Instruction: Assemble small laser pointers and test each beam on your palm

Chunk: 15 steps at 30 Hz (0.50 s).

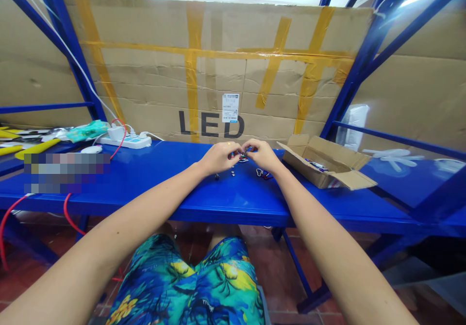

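Over the blue table (204, 198), my left hand (222, 156) and my right hand (260, 154) meet with their fingertips pinched together. Whatever sits between the fingertips is too small to make out. Just beneath them lie small red, white and dark pieces (243, 159), partly hidden by the fingers. A few small shiny metal bits (233, 173) lie below my left hand, and a small dark round piece (217, 177) is nearer its wrist. Beside my right wrist lies a carabiner-like clip (259, 173) with a dark red and blue strap-like part.
An open cardboard box (320, 169) with small items inside stands to the right. On the left are a white power strip (127, 140), a red cable (69, 213) and yellow-handled tools (36, 148). A large cardboard sheet marked LED (153, 82) rises behind, between blue metal posts.
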Available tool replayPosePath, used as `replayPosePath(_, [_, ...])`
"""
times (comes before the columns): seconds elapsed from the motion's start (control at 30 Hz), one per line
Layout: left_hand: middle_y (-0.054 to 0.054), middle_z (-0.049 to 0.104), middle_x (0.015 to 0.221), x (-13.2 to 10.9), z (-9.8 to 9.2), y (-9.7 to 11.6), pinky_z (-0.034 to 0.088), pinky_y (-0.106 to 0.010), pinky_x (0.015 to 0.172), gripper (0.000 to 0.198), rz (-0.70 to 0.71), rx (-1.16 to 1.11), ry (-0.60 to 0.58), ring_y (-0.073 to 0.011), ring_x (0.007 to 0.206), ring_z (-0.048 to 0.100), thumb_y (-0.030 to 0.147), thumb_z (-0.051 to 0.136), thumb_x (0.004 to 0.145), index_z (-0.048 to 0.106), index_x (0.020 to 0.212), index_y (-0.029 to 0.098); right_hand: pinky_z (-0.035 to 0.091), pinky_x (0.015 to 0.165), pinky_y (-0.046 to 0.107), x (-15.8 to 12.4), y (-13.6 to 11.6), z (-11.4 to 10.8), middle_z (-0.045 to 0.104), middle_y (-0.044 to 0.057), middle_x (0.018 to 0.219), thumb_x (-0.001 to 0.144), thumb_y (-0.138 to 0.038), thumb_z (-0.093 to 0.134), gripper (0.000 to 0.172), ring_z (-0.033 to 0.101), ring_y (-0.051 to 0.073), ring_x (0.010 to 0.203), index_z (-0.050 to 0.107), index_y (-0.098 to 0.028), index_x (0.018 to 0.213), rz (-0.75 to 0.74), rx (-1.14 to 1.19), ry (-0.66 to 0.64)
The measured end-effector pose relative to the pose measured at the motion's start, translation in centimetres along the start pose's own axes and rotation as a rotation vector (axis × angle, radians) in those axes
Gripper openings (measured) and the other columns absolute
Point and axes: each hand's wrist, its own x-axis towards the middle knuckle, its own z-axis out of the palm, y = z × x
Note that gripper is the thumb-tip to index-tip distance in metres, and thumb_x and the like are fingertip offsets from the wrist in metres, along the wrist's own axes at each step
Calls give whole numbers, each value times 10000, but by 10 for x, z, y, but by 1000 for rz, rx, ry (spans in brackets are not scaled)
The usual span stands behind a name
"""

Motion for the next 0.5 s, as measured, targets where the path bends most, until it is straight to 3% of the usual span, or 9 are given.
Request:
replayPosePath(0.23, [-42, 691, 828, -2, 2, -2, 454, -279, 634, 216, 50, 163, -43, -148, 699, 623, 215, 517, 874, 688, 1005, 197, 478, 746, 333, 1, -2, -1, 692, 41, 818, 678, -142, 566, 142, 611, 186, 806, 686, -178, 745, 38, 41, 7])
replayPosePath(0.5, [-35, 713, 847, 1, -5, -5, 442, -273, 641, 187, -33, 96, 36, -139, 716, 622, 175, 497, 864, 672, 928, 187, 487, 766, 340, 2, 1, -1, 709, 53, 833, 644, -122, 553, 186, 624, 185, 789, 694, -157, 760, 80, 77, 12])
